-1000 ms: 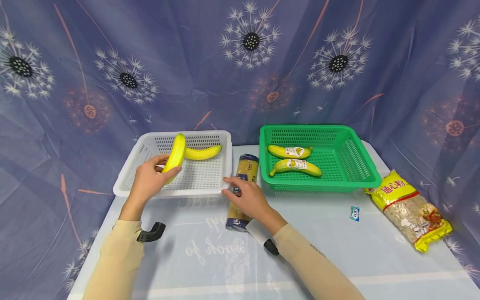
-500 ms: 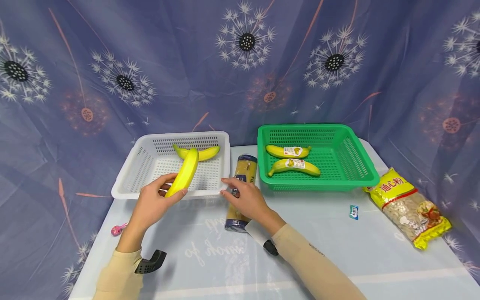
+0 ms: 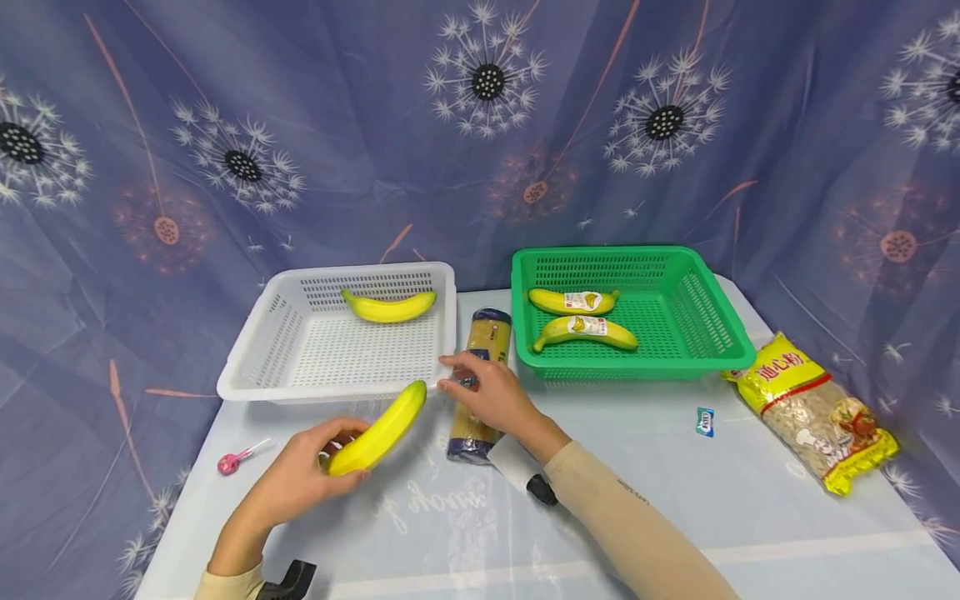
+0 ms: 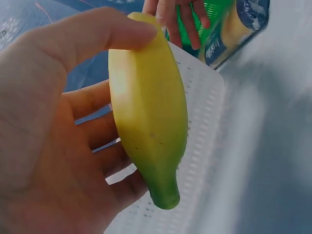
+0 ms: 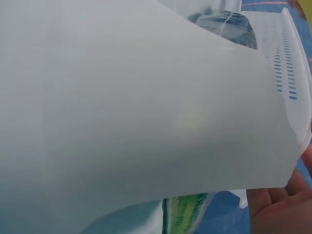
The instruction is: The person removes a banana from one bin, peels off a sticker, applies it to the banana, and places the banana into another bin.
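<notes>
"When looking past the fingers, find what first?"

"Farthest beyond both sets, a dandelion-print curtain [image 3: 375, 125]; beneath them, a pale table [image 3: 615, 508]."

"And next in size?"

"Beyond the right fingers [image 3: 461, 362] and off to their right, a green basket [image 3: 652, 368]; just beyond the left fingers [image 3: 337, 427], a white basket [image 3: 300, 393]. Farther right of the right fingers, by the green basket's near corner, a yellow-ended food bag [image 3: 813, 417]. Beneath the right fingers, a blue-ended packet [image 3: 470, 427]."

"And the hands?"

"Left hand [image 3: 303, 475]: fingers and thumb clamped on a yellow banana [image 3: 384, 432], held in front of the white basket, free end slanting toward the right fingers. Right hand [image 3: 491, 392]: thumb and forefinger slightly apart at the white basket's near right corner; cannot tell whether pinching or merely touching."

"Other bananas?"

"Beyond the right fingers, two labelled bananas [image 3: 588, 330] side by side in the green basket; beyond the left fingers, one more banana [image 3: 392, 309] along the white basket's far side."

"Smallest?"

"Left of the left fingers, a pink lollipop [image 3: 228, 463]; well right of the right fingers, a wrapped sweet [image 3: 705, 422]."
</notes>
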`<move>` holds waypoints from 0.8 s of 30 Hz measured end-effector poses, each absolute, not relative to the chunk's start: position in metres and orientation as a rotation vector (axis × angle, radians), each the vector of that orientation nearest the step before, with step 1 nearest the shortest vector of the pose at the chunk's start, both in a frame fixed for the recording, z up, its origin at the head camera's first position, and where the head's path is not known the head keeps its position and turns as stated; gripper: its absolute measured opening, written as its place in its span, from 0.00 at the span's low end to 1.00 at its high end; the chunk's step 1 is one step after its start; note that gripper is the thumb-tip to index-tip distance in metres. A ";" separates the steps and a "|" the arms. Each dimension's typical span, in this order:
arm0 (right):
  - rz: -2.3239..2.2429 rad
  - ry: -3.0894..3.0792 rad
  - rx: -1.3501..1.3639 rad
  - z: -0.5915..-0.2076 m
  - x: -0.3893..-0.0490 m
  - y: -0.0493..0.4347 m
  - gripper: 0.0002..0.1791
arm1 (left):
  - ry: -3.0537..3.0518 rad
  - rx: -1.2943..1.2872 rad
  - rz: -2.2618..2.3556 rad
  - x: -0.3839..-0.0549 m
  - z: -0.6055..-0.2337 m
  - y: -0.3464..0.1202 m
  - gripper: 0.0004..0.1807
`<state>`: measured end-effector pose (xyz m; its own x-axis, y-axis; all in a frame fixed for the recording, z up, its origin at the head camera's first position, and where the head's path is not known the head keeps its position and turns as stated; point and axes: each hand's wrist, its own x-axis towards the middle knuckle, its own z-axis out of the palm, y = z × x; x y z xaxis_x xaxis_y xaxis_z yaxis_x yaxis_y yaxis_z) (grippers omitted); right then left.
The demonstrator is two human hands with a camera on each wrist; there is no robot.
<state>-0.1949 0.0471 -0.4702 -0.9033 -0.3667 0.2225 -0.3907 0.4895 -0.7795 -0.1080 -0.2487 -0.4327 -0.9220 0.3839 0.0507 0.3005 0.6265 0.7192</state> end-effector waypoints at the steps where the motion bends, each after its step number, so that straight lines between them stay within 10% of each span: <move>1: 1.424 -2.689 0.681 -0.471 -0.195 0.047 0.23 | 2.716 0.586 1.180 -0.105 -0.436 -0.250 0.27; 24: 2.058 -2.602 0.507 -0.473 -0.199 0.040 0.26 | 2.693 0.775 0.829 -0.068 -0.475 -0.194 0.28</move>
